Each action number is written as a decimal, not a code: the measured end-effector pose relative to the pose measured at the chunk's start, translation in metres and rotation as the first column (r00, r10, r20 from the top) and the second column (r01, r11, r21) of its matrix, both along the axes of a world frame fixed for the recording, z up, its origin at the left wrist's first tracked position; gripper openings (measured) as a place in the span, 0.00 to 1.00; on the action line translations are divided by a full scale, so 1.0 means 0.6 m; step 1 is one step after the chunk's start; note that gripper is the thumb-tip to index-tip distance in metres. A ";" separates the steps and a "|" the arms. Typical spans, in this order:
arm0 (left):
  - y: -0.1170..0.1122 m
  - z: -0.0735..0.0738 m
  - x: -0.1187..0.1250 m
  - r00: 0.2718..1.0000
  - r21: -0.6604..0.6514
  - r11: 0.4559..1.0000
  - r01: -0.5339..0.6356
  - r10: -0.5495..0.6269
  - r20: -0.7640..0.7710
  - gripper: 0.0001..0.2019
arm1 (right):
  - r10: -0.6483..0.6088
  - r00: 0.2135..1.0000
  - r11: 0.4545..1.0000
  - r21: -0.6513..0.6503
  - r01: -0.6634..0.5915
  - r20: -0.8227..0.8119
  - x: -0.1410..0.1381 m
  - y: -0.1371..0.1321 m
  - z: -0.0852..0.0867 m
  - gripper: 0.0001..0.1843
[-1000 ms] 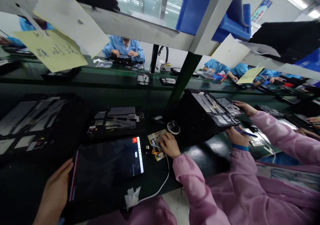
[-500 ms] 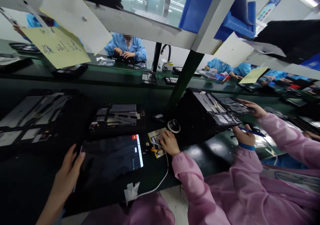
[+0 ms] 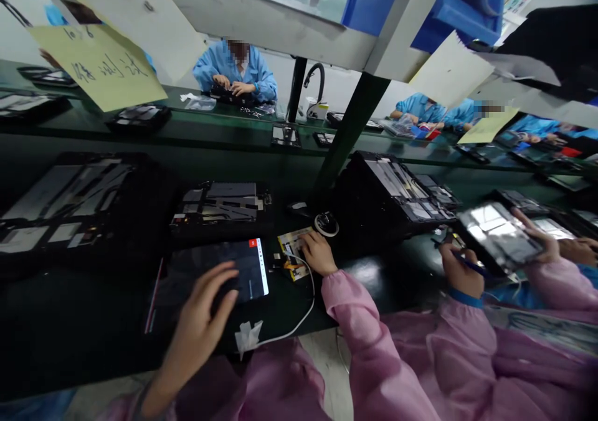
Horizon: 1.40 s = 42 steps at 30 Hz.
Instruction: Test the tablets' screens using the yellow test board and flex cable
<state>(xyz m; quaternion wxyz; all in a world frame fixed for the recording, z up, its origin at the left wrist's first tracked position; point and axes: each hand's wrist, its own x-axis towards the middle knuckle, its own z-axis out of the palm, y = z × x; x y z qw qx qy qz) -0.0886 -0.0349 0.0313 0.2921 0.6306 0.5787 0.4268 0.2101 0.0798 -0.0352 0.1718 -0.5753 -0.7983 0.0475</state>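
Observation:
My left hand [image 3: 203, 312] hovers over or touches a tablet screen [image 3: 191, 265]; contact is hard to tell. Its fingers and thumb are apart, with nothing held. The screen is mostly dark, with a white strip and a red square along its right side and a thin coloured line at its left edge. My right hand [image 3: 320, 253] is on a small yellow-edged circuit board [image 3: 290, 246], fingers bent and pressed together on it. Part of the board is hidden under the fingers. A white cable [image 3: 311, 302] runs from the board to white tape [image 3: 248, 337] at the table edge.
Stacked tablet bodies [image 3: 219, 206] stand behind the screen, with more stacks left and right. A roll [image 3: 326, 223] lies behind my right hand. At right, a co-worker's hands hold a device [image 3: 499, 234]. A yellow note [image 3: 96, 66] hangs from the shelf above.
My left hand has moved right, from the screen's left edge to over its middle. My right hand stays on the board. The co-worker has lifted a device closer.

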 end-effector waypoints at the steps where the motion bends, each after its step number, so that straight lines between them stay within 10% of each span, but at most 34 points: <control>1: 0.004 0.002 0.025 0.992 -0.036 0.991 0.128 -0.127 0.022 0.12 | 0.006 1.000 1.000 0.002 -0.006 -0.003 0.000 0.001 0.000 0.15; 7: 0.046 -0.020 0.157 0.819 -0.148 0.845 0.514 -0.535 -0.207 0.15 | 0.027 1.000 0.999 0.019 -0.027 -0.010 0.003 0.002 -0.003 0.15; 16: 0.040 -0.071 0.254 0.554 -0.153 0.863 0.482 -0.435 -0.709 0.11 | 0.030 1.000 0.999 0.029 -0.030 0.006 0.003 -0.001 -0.005 0.14; 27: 0.041 -0.072 0.260 0.598 -0.113 0.909 0.401 -0.353 -0.720 0.13 | -0.005 0.998 0.998 0.057 0.008 -0.060 0.004 -0.008 0.009 0.17; 33: 0.043 -0.091 0.259 0.684 -0.003 0.917 0.399 -0.300 -0.665 0.10 | 0.112 0.947 0.992 0.091 -0.089 -0.301 -0.005 -0.107 0.039 0.14; 42: 0.030 -0.116 0.269 0.761 0.058 0.924 0.379 -0.276 -0.587 0.14 | 0.114 0.943 0.988 0.136 -0.075 -0.313 0.003 -0.182 0.008 0.16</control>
